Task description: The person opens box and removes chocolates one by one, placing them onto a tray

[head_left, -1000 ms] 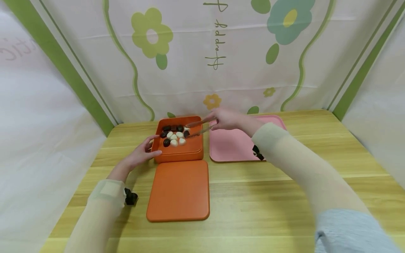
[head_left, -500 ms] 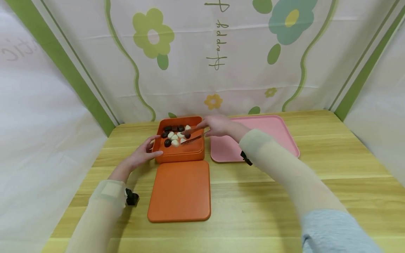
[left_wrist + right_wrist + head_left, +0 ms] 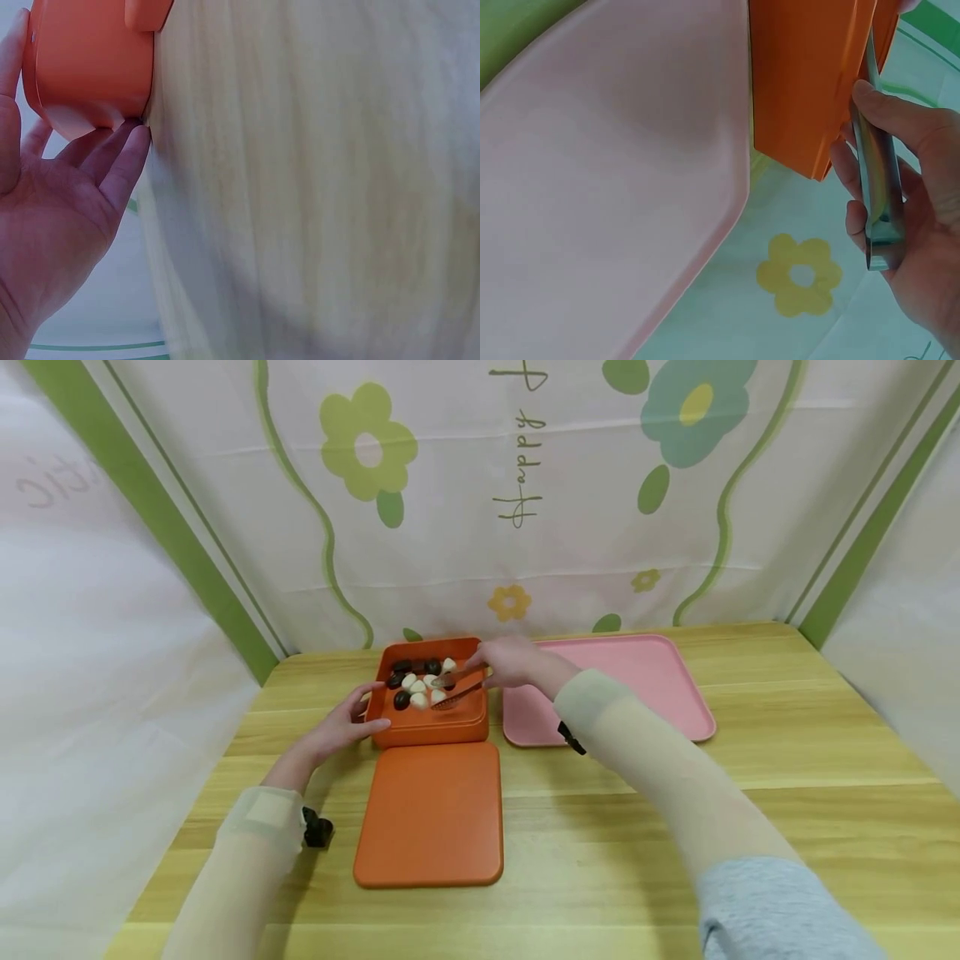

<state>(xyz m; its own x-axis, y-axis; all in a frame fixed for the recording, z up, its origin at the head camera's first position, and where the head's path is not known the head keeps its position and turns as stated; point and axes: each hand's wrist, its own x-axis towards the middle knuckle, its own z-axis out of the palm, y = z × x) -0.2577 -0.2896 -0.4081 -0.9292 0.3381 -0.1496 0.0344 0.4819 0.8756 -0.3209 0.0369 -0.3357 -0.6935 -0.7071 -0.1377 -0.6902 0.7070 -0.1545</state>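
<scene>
An orange box (image 3: pixel 431 727) holds several dark and white pieces (image 3: pixel 417 683). My left hand (image 3: pixel 347 722) rests with straight fingers against the box's left wall (image 3: pixel 82 75). My right hand (image 3: pixel 510 662) grips metal tongs (image 3: pixel 457 687) whose tips reach down among the pieces near the box's front right. In the right wrist view the tongs (image 3: pixel 877 187) lie along my fingers, beside the box's wall (image 3: pixel 802 82). Whether the tips hold a piece is hidden.
The orange lid (image 3: pixel 430 814) lies flat in front of the box. A pink tray (image 3: pixel 645 681) sits to the right of the box, also in the right wrist view as the tray (image 3: pixel 607 180). Flowered fabric walls enclose the wooden table (image 3: pixel 750 793).
My right hand has moved left and down, bringing the tongs from the box's right rim in among the pieces. The left hand stays on the box.
</scene>
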